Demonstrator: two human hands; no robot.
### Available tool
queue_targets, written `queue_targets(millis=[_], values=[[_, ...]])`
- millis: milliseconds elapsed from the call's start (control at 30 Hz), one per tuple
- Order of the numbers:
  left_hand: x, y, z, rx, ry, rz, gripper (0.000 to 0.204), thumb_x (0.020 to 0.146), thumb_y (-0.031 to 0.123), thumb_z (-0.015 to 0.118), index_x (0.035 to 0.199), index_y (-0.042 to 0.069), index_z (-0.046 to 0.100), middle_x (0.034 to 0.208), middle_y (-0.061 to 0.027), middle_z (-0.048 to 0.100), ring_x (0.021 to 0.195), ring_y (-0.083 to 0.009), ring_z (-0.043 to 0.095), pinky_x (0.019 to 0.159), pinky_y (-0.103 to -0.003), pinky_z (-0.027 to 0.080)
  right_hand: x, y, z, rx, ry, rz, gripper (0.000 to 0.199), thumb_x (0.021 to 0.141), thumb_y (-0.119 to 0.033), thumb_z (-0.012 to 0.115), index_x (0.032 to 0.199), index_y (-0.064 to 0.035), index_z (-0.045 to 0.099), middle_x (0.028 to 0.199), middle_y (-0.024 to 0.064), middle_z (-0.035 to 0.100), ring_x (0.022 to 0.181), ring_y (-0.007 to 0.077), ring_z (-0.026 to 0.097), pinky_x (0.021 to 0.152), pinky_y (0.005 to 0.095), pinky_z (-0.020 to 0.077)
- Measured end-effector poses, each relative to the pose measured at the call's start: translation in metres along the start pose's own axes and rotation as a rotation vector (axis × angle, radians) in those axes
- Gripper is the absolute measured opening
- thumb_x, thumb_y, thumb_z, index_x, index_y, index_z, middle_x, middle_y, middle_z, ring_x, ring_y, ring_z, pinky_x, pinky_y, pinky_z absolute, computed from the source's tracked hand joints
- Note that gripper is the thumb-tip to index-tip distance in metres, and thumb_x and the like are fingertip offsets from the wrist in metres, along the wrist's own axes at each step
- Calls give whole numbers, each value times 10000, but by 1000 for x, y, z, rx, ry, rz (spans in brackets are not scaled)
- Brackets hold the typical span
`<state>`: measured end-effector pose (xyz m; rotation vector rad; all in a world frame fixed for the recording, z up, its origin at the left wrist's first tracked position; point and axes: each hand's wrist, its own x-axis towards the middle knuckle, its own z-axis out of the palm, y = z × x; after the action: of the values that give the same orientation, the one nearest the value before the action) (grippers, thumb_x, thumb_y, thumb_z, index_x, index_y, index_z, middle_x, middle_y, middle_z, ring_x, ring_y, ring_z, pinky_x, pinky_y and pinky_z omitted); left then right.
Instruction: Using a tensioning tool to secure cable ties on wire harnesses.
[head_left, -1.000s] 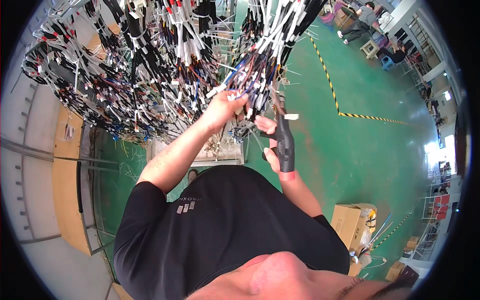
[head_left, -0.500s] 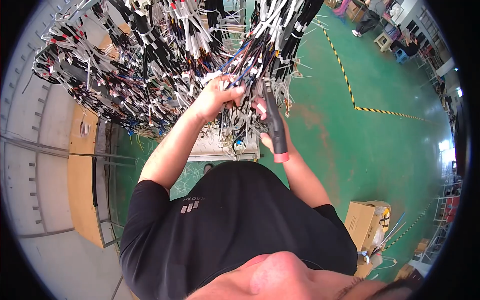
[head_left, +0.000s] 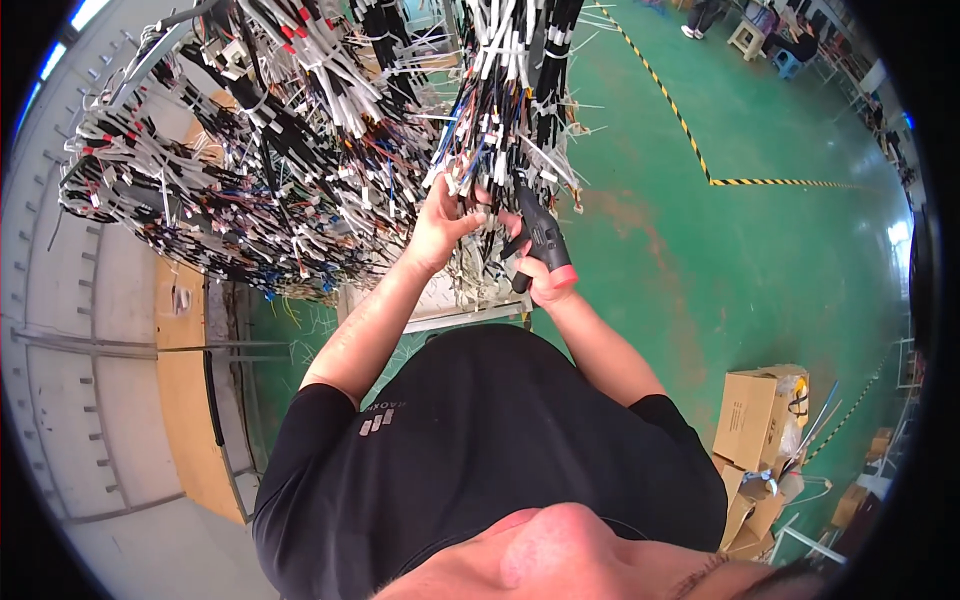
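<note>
Bundles of wire harness (head_left: 500, 110) hang in front of me, black and white sleeves with coloured wires and white connectors at their lower ends. Around the wire ends of the nearest bundle, my left hand (head_left: 437, 232) is closed, its thumb toward the right; the fingertips are partly hidden among the connectors. My right hand (head_left: 545, 285) grips a black pistol-shaped cable tie gun (head_left: 545, 240) with a red rear end. The gun's nose points up and away, against the right side of that bundle. White cable tie tails stick out from the bundles.
More harness bundles (head_left: 230, 200) crowd the left on a rack, with a pale tray (head_left: 440, 312) beneath. Open cardboard boxes (head_left: 750, 415) stand at lower right on the green floor (head_left: 640, 300). Yellow-black tape (head_left: 770, 182) marks the floor. People sit at the far right.
The gun has turned, showing its side and handle, and its rear end has moved up. My left hand has shifted slightly right and down. The view has swung a little.
</note>
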<state>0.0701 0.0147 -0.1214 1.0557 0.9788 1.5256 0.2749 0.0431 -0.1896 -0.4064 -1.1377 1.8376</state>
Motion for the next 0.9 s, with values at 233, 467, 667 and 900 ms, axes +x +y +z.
queue_targets(millis=[233, 467, 667, 900], values=[[10, -18, 1, 221, -37, -213, 579, 872, -1, 845, 1341, -48, 508, 1100, -118, 738, 960, -202, 736, 924, -361, 604, -10, 0, 4, 154, -140, -41, 646, 786, -131, 699, 1402, -45, 525, 1553, 179, 504, 1453, 342, 499, 1244, 554, 350], [13, -22, -3, 323, 93, -202, 278, 891, 29, 797, 1141, -6, 680, 1052, -75, 773, 968, -150, 713, 906, -327, 565, -22, -2, -15, -136, -98, -138, 465, 792, -20, 631, 1243, -100, 545, 1555, 204, 528, 1430, 353, 541, 1237, 523, 370], [13, -10, 1, 367, -26, -244, 363, 914, 16, 775, 1212, 5, 566, 988, -88, 718, 860, -183, 714, 792, -332, 595, -6, -19, -19, -254, -235, -169, 427, 771, -56, 733, 1143, -108, 531, 1545, 205, 548, 1375, 330, 570, 1188, 469, 404], [-9, 12, 9, 324, 95, -246, 117, 972, 26, 709, 1040, -14, 621, 898, -102, 742, 780, -177, 729, 689, -307, 585, 21, -51, -53, -802, -102, 105, 640, 867, -168, 732, 1482, -134, 558, 1230, 47, 696, 876, 124, 653, 787, 285, 545]])
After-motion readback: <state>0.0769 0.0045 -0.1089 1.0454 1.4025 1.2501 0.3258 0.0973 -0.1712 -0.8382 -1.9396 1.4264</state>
